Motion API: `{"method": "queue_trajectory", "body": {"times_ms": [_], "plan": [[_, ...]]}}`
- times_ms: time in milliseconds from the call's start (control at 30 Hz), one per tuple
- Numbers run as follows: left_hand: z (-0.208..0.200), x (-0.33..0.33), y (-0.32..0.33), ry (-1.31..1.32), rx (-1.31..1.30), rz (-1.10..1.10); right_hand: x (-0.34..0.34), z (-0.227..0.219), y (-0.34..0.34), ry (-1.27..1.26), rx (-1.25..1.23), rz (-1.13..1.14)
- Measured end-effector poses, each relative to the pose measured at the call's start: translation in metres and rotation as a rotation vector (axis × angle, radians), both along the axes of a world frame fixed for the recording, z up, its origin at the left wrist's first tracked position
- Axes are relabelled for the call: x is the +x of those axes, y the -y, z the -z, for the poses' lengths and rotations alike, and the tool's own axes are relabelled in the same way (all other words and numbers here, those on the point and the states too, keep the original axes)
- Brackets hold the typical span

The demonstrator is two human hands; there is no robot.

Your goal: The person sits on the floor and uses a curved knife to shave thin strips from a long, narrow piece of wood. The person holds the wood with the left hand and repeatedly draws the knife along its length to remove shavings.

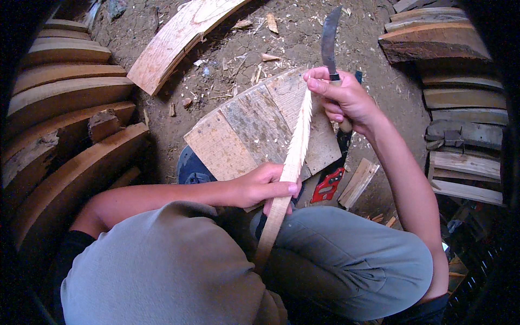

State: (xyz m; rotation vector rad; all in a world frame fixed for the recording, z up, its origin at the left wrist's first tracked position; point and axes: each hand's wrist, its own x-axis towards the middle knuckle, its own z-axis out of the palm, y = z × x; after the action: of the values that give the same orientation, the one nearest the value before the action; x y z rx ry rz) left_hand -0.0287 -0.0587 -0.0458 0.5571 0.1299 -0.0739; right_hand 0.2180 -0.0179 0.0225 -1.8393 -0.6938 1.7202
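Observation:
My left hand (273,187) is closed round a long pale wooden stick (275,214), which slants from between my legs up toward the right. The stick's upper half is notched along its edges with raised, feathery slivers and narrows to a point. At that point are the thumb and forefinger of my right hand (346,100). The same hand keeps a curved-blade knife (329,40) in its grip, blade upward, the light handle partly hidden in the palm. Below the stick lies a flat wooden board (244,130) with small chips on it.
A red-handled saw (327,185) lies beside the board's right edge, near an offcut of wood (358,183). Curved planks (70,97) are stacked at the left, and more timber (460,100) at the right. A curved plank (184,40) rests on the chip-strewn dirt floor (303,30).

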Motion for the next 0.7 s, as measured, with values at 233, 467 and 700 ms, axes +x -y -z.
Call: {"method": "queue_trajectory", "body": {"times_ms": [233, 467, 700], "plan": [[0.006, -0.004, 0.001, -0.096, 0.051, 0.026, -0.004, -0.005, 0.0, 0.382, -0.011, -0.088], [0.022, -0.017, 0.015, -0.237, -0.056, -0.115, -0.023, -0.025, 0.03, 0.892, 0.106, -0.601], [0.009, -0.013, 0.01, -0.313, 0.048, -0.068, -0.039, -0.036, 0.04, 1.001, -0.046, -0.717]]}}
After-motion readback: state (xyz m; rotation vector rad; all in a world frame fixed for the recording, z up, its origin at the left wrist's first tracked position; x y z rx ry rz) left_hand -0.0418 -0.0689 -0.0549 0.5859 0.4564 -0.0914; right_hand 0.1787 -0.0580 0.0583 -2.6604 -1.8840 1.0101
